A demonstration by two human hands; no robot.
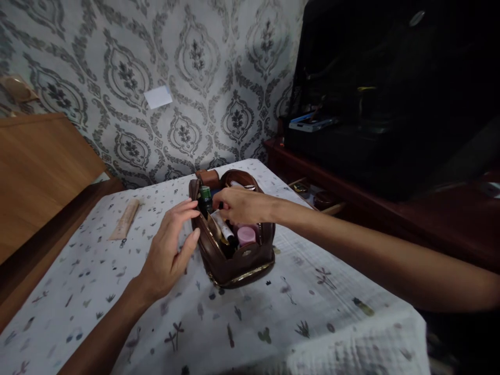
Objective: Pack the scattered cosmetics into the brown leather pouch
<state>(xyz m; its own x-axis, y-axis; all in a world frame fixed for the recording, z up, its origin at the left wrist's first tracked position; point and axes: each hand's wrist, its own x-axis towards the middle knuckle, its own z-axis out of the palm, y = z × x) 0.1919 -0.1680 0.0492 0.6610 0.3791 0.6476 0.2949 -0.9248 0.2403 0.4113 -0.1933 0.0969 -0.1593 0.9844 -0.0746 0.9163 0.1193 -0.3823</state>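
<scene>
A brown cosmetic bag (211,259) with a gold zipper stands unzipped on the cloth. Inside it are a dark bottle with a green cap (205,193), a white tube with a black end (223,226) and a pink-lidded jar (246,236). My right hand (242,204) reaches into the bag with its fingers curled together; whatever they may grip is hidden. At the bag's left side, my left hand (172,242) has its fingers stretched and thumb apart, fingertips by the rim and nothing held.
A beige tube (125,219) lies on the patterned white cloth (273,312) to the left. Beyond the right edge are a partly open drawer (308,195) with small items and a large black screen-like object (390,94). A wooden panel (47,172) rises at the left.
</scene>
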